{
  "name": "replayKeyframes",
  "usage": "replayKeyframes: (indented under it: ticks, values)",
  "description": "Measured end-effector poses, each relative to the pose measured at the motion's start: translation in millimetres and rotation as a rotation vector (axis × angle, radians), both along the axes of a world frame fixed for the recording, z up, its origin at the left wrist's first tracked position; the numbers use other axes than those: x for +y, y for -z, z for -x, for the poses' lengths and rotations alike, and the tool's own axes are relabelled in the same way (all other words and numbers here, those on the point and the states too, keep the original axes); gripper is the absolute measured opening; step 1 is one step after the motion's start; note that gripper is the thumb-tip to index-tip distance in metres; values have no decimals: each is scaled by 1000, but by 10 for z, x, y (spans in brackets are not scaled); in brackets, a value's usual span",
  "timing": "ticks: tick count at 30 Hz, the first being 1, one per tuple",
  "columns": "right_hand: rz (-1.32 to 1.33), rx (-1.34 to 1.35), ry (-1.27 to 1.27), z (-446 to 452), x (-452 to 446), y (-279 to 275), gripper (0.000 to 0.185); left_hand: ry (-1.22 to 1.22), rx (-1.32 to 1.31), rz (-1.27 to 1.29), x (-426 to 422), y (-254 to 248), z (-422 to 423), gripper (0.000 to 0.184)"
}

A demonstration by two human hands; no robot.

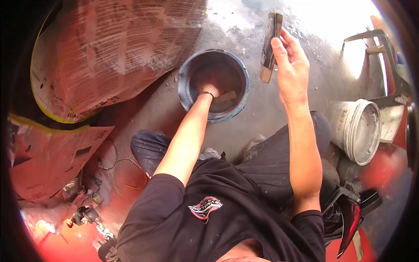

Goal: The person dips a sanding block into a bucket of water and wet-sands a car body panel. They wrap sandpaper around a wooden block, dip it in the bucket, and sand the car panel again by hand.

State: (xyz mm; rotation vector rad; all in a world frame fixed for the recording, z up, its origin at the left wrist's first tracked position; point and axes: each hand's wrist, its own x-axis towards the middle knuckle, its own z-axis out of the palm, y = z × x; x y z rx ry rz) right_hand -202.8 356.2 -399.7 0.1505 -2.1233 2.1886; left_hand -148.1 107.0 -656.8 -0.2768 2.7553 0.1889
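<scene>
My left hand [210, 86] reaches down into a blue-rimmed bucket [245, 89] of murky water. Its fingers are under the surface and cannot be made out. Beside the wrist, a pale flat piece [226, 96] shows in the water. My right hand [291, 61] is raised to the right of the bucket, thumb and fingers closed round a sanding block [271, 46]. The block is long and narrow, held nearly upright, with a dark sheet round its middle and a bare, wood-coloured lower end.
Panels masked with printed paper [122, 48] stand at the left. To the right, a white plastic bucket [355, 131] lies tilted near my knee. Behind it is a dark frame [388, 61]. A red-and-black car part [349, 222] sits at the lower right, and loose cable [126, 161] lies at the left.
</scene>
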Motion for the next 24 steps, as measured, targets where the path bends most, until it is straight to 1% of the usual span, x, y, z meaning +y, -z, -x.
replayKeyframes:
  ticks: [1, 2, 3, 4, 5, 6, 7, 9, 10, 12, 13, 14, 16, 18, 19, 22, 23, 24]
  values:
    - [7, 28, -1, 5, 42, -9, 53, -1, -106, 27, -26, 233, -10, 91]
    - [30, -9, 5, -14, 71, -42, 53, -10, -204, 58, -27, 195, -27, 91]
    - [57, -38, 7, -17, 79, -89, 53, -134, -285, -34, -14, -5, 33, 75]
    - [86, -59, 8, -9, 80, -125, 53, -51, -291, -38, -121, 36, 30, 74]
    - [84, -55, 24, 19, 105, -100, 51, 30, -296, -44, -302, 195, 13, 74]
    - [90, -46, 27, 60, 137, -70, 51, 111, -301, -49, -399, 149, 19, 73]
    - [95, -42, 33, 98, 168, -23, 51, 78, -274, -197, -485, 120, 28, 69]
    - [103, -55, 41, 141, 199, 49, 50, 4, -230, -486, -555, -276, 6, 63]
    - [104, -67, 39, 166, 193, 65, 51, -1, -240, -514, -604, -393, 22, 65]
    - [94, -80, 22, 244, 153, 115, 51, 54, -230, -817, -711, -606, 21, 62]
    - [76, -86, 11, 280, 155, 148, 51, 17, -270, -743, -740, -699, 38, 61]
    - [53, -93, 2, 299, 150, 158, 51, 86, -244, -709, -772, -764, 63, 63]
    - [70, -101, -18, 324, 121, 176, 51, 16, -270, -762, -806, -880, 82, 64]
    - [81, -125, -38, 327, 113, 199, 50, 72, -70, -653, -734, -1195, 33, 64]
    - [84, -141, -47, 332, 116, 214, 50, 50, -55, -570, -650, -1409, 15, 64]
    - [64, -168, -64, 344, 129, 255, 50, -21, -98, -682, -735, -1393, -18, 65]
    - [54, -173, -67, 348, 132, 262, 50, -40, -122, -767, -776, -1339, -36, 66]
    - [44, -173, -64, 359, 132, 267, 50, -65, -123, -792, -799, -1280, -59, 65]
